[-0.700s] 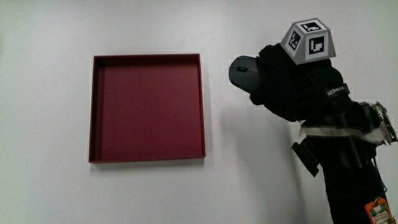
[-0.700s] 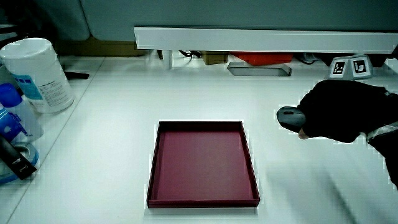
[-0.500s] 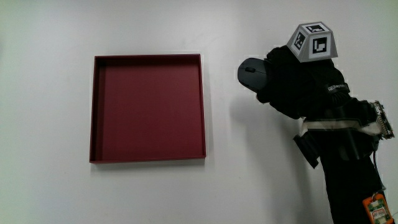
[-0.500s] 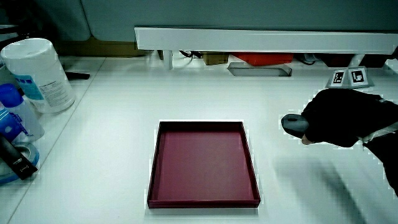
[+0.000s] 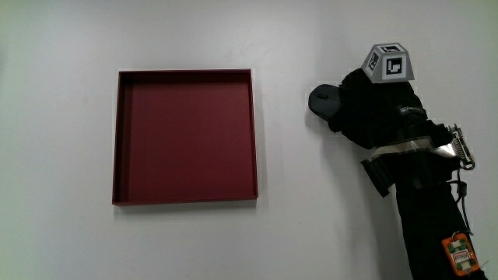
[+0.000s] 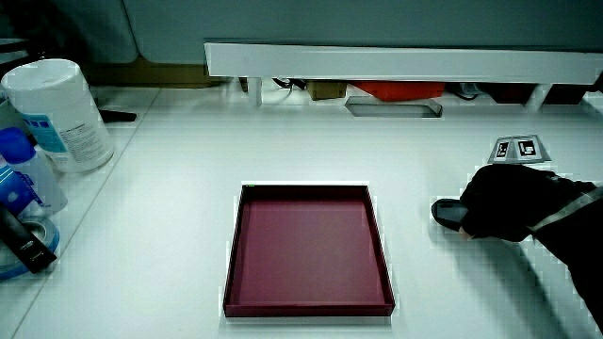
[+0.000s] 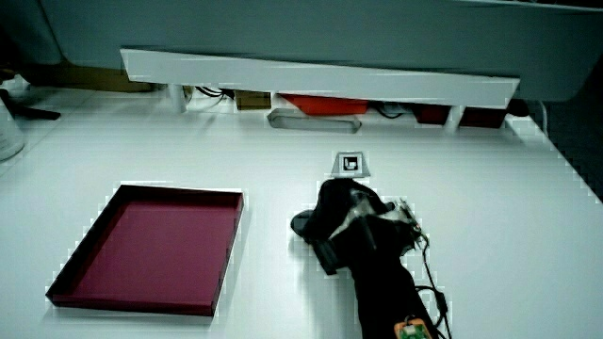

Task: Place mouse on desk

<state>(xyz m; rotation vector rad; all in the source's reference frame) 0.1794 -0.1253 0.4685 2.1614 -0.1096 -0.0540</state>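
Mouse (image 5: 323,101) under the hand (image 5: 372,109), dark grey, and the gloved fingers are curled over its rear half, gripping it; only the rounded front end pokes out from under the glove. It sits down on the white table (image 5: 311,218), or so close to it that no gap shows in a side view (image 6: 450,213). Its long axis runs across the table, with the exposed nose pointing toward the red tray (image 5: 185,136) and the covered end toward the forearm. The mouse lies beside the tray with a clear strip of bare table between them, level with the part of the tray farther from the person. On the back of the hand the patterned cube (image 5: 388,62) faces upward. Compared with a moment ago, the hand has come lower and drawn slightly away from the tray, so the mouse now sits farther from the tray's rim and less of its body shows. The tray itself has not shifted. In a side view, a white canister (image 6: 58,111) and a blue-capped bottle (image 6: 24,168) stand at the table's edge, well apart from the hand, and the low partition (image 6: 405,61) runs along the table.
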